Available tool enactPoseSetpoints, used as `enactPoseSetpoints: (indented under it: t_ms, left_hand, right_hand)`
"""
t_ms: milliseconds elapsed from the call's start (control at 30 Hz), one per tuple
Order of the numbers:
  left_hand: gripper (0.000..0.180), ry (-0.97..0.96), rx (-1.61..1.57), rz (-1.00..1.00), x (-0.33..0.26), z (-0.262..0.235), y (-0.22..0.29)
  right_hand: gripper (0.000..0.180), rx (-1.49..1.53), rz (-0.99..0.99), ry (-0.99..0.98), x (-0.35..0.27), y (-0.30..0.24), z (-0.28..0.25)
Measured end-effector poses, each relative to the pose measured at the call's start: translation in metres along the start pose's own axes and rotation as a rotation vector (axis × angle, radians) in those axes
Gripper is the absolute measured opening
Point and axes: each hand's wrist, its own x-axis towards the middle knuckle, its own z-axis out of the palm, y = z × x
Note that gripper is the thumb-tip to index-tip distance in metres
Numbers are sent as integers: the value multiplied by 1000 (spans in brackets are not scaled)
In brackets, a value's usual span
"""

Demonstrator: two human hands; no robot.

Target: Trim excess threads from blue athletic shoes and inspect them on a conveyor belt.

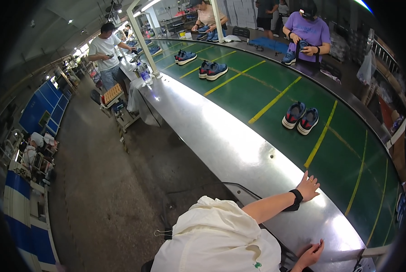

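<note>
My left hand (pixel 308 187), a black band on its wrist, lies with fingers spread on the shiny metal worktop (pixel 239 140), by the edge of the green conveyor belt (pixel 271 84). Lower right, my right hand (pixel 311 255) hovers at the worktop, its fingers loosely bent and apart; no object shows in it. The nearest pair of dark blue sneakers (pixel 301 119), with red patches and white soles, stands upright on the belt beyond my left hand. Neither hand touches it.
Yellow lines divide the belt. Farther along it stand a second pair of blue sneakers (pixel 213 70) and a third pair (pixel 185 57). Across the belt, a person in purple (pixel 308 34) handles a shoe. Bottles (pixel 144 73) stand beside a white post. A cable (pixel 237 185) crosses the worktop.
</note>
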Motion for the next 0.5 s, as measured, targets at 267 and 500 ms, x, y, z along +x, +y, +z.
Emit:
enactPoseSetpoints:
  t_ms: [267,500]
  left_hand:
    - [49,-41,-11,-4,-1,-6,-1]
    - [49,-15,8,-10,-3,-3,-5]
  right_hand:
    - [29,9,-18,14,0,3,3]
    - [28,27,-32,22,-1,5,8]
